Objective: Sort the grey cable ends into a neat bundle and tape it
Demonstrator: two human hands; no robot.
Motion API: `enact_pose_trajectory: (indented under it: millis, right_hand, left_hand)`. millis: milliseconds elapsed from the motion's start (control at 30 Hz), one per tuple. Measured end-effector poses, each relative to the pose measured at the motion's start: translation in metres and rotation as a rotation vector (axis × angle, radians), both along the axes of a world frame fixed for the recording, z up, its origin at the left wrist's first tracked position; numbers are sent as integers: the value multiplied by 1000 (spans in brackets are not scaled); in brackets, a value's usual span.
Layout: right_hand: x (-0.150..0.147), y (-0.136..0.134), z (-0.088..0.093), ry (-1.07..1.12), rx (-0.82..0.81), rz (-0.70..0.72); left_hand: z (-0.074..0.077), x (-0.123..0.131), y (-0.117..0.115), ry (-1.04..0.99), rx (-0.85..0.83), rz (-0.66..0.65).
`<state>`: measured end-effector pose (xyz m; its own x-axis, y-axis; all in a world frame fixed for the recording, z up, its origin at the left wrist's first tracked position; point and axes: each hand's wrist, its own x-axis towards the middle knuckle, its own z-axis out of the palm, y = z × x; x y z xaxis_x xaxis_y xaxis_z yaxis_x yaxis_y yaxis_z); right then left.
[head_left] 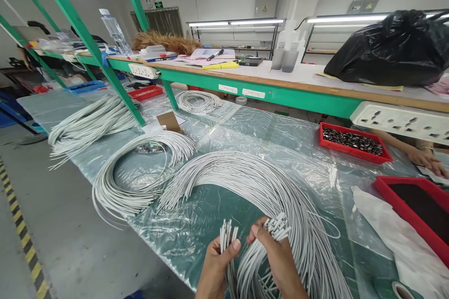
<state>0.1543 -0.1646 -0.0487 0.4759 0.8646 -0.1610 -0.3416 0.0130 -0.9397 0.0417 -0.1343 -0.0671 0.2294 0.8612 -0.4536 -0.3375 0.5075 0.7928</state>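
Note:
My left hand (pixel 219 261) is closed round a small bunch of white cables (pixel 228 232), their cut ends pointing up. Just to its right, my right hand (pixel 275 252) grips a thicker bundle of white cables (pixel 278 226), with the ends showing above the fingers. Both held bunches bend down toward the bottom edge of the view. Behind and beside my hands, a large curved bundle of white cables (pixel 245 168) sweeps across the plastic-covered table (pixel 196 238). Left of it lies a looped coil of white cables (pixel 115 191).
More cables (pixel 94 121) lie at the far left, with a smaller coil (pixel 198 102) under the shelf (pixel 308 98). A red tray of small dark parts (pixel 354 142) and another red tray (pixel 417 196) stand right. Another person's hands (pixel 426 156) work there. A green post (pixel 91 46) rises left.

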Motion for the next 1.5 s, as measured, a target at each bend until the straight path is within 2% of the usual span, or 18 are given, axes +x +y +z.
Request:
enact_pose_trajectory:
  millis: [167, 300, 467, 600, 867, 933, 1067, 1167, 1300, 1500]
  right_hand:
    - [-3, 1, 9, 28, -40, 75]
    - [-7, 2, 15, 12, -122, 73]
    - [-3, 1, 5, 14, -95, -5]
    - [3, -1, -5, 27, -8, -65]
    - [-5, 1, 15, 60, -57, 104]
    - [-7, 3, 12, 28, -88, 91]
    - [-1, 5, -9, 15, -37, -86]
    - [8, 5, -22, 112, 0, -182]
    - [11, 2, -27, 150, 57, -192]
    - [-4, -4, -24, 116, 101, -65]
  left_hand:
    - [10, 5, -1, -39, -10, -49]
    - [6, 3, -1, -48, -19, -72]
    - [-4, -4, 1, 5, 13, -96]
    - [-3, -6, 2, 142, 12, -79]
    - [-1, -2, 1, 72, 57, -120]
    - [-2, -1, 1, 61, 46, -74]
    - [-6, 1, -2, 20, 31, 205]
    - [-10, 3, -4, -64, 127, 361]
    - [-20, 4, -5, -86, 202, 372]
    - [-26, 4, -7, -32, 92, 294]
